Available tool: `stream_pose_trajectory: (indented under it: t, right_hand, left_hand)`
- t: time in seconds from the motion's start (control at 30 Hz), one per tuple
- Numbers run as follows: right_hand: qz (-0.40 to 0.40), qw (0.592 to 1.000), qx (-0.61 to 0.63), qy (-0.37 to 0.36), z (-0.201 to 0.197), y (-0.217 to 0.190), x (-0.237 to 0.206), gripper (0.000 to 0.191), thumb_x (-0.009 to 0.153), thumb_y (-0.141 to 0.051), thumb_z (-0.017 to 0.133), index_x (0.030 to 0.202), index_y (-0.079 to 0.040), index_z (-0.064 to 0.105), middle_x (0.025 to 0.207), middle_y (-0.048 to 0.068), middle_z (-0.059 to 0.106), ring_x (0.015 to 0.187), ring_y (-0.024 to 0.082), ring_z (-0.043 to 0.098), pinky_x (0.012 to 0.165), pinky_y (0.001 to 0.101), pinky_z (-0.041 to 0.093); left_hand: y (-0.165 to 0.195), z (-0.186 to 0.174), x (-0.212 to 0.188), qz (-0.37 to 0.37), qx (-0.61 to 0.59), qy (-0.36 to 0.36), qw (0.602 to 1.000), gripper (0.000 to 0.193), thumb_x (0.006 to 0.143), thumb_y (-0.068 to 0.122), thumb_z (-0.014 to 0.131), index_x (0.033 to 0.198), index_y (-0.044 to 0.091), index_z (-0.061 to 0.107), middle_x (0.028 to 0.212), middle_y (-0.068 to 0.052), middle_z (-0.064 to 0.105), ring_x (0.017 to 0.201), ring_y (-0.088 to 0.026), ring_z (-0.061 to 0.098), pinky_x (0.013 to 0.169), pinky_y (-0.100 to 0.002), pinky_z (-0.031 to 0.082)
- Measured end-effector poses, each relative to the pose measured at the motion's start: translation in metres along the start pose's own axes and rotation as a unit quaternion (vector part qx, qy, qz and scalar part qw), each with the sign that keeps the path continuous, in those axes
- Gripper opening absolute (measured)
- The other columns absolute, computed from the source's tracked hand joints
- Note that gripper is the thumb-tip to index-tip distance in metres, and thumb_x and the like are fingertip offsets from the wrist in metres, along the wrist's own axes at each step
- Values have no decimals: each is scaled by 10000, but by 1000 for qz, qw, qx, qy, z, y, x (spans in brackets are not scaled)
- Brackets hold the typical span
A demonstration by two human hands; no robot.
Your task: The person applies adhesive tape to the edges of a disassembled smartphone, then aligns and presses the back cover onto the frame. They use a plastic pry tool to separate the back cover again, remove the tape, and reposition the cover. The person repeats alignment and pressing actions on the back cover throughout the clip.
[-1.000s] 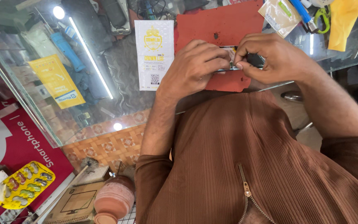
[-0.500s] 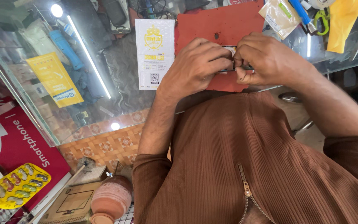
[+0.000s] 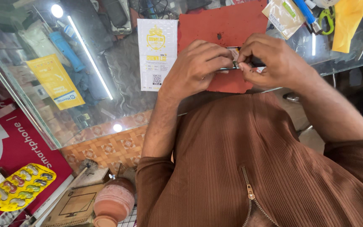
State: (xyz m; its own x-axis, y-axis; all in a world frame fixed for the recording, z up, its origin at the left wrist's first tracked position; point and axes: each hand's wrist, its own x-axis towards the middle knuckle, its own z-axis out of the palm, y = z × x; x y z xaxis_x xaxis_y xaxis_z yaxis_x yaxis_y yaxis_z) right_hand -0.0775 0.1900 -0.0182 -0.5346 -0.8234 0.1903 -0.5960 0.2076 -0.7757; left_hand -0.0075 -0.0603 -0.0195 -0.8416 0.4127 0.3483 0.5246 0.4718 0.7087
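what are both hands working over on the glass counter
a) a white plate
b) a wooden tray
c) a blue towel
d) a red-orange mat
d: the left hand and right hand pinch a small thin device together above the red-orange mat lying on the glass counter.

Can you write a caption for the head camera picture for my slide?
Both hands, left hand and right hand, pinch a small flat device over a red mat on a glass counter.

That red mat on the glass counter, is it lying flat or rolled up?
Flat. The red mat lies spread on the glass counter, its edges straight; both hands work over its near part.
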Motion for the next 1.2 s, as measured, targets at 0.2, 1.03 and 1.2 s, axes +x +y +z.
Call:
stream_pose_trajectory:
  t: [0.2, 1.03, 1.2]
  right_hand:
    - [26, 997, 48, -55, -9, 0, 4, 180, 821, -39, 764, 913, 7, 615, 920, 112, 665, 810, 258, 667, 713, 368, 539]
    - [-20, 997, -38, 63, 8, 15, -19, 188, 860, 16, 707, 970, -5, 556, 964, 156, 632, 911, 332, 639, 761, 394, 529]
    - [98, 974, 36, 202, 2, 19, -42, 64, 1012, -1, 633, 1028, 5, 571, 994, 143, 657, 857, 178, 611, 762, 295, 475]
  left_hand:
    - [4, 0, 3, 26, 24, -5, 999, 138, 912, 35, 704, 1034, 98, 690, 1174, -14, 712, 1118, -229, 674, 974, -388, 488]
    - [-3, 5, -4, 17, 19, 10, 1000, 223, 848, 36, 755, 1056, 92, 697, 1186, -23, 700, 1129, -236, 675, 1002, -423, 502]
    - [7, 10, -13, 57, 110, 29, 992, 128, 953, 101, 724, 1077, 98, 691, 1181, -24, 698, 1172, -215, 686, 1149, -509, 491]
